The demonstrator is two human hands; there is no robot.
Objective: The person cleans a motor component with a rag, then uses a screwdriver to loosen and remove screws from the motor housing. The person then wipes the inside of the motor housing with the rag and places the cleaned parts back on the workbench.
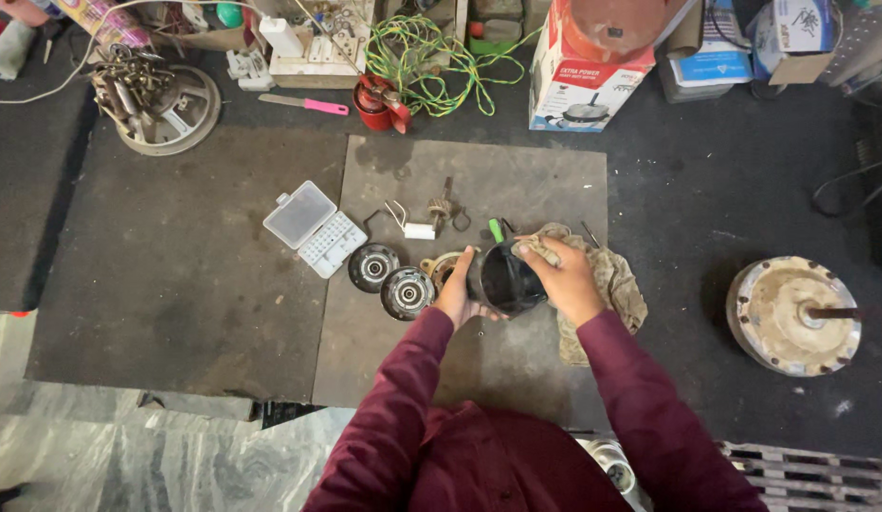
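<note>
At frame centre, the left hand [457,296] cups a black cylindrical housing [506,281] while the right hand [566,280] grips a rag [607,284] against its rim (wiping apparently unfinished); two round caps [390,281] lie left.

Glossy black cup-shaped part [508,280]; dirty tan rag [607,284]; maroon sleeves [640,379]. Green-and-yellow wire tangle [427,57]. Pink-handled knife [305,103], red-and-white box [583,76].

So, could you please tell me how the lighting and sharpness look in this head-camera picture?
Head view: soft, even light and faint shadows; the black cup between the left hand and right hand shows a dull sheen, its inside too dark to read; the centre is sharp, while the edges bow from wide-angle distortion.
</note>
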